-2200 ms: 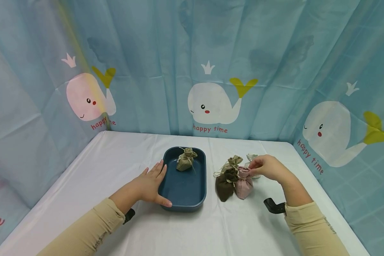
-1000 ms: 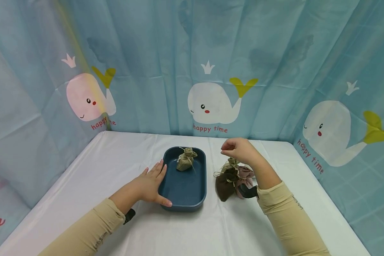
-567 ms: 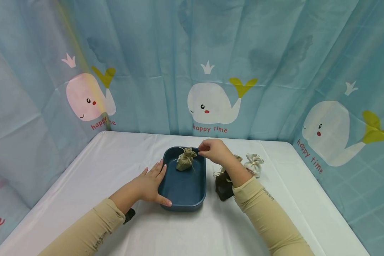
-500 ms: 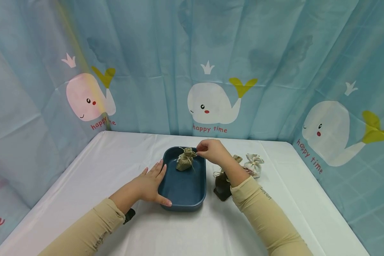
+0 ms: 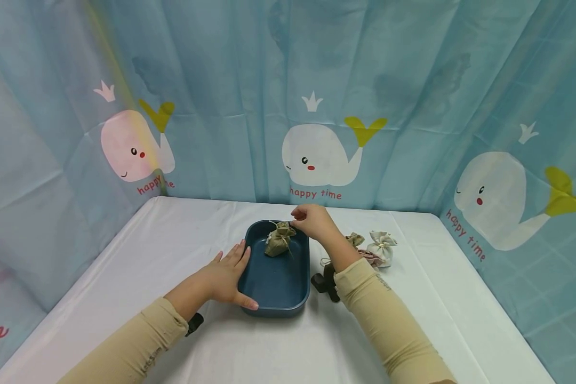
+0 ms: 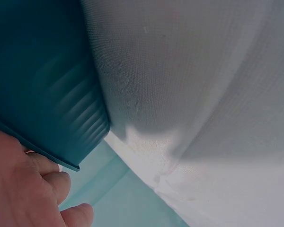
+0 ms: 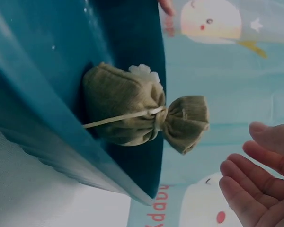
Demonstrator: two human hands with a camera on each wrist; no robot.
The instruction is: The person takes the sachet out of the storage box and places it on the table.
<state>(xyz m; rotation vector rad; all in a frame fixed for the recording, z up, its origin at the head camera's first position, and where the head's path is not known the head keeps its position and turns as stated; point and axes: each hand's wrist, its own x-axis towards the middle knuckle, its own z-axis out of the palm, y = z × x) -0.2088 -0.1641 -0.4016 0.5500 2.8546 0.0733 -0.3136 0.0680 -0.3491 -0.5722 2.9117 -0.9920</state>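
Observation:
In the head view my left hand (image 5: 224, 276) lies with spread fingers along the left rim of a dark blue tray (image 5: 278, 290); the left wrist view shows that hand at the tray's (image 6: 52, 90) edge. Inside the tray, at its back, sits an olive cloth drawstring pouch (image 5: 277, 244) with a tied neck. My right hand (image 5: 314, 221) hovers over the back right corner. The right wrist view shows its fingers (image 7: 246, 184) loosely bent, holding nothing and apart from the pouch's (image 7: 123, 104) gathered top.
Right of the tray, partly behind my right arm, stand a white pouch (image 5: 383, 248), a pink pouch (image 5: 370, 257), another olive pouch (image 5: 355, 239) and a dark brown pouch (image 5: 330, 273). A white cloth (image 5: 269, 352) covers the table; a blue whale-print curtain (image 5: 230, 154) surrounds it.
My right hand has let go of the pink pouch and moved left to the tray's back corner, lately rising slightly. The pouches stay about where they were. My left hand has not moved.

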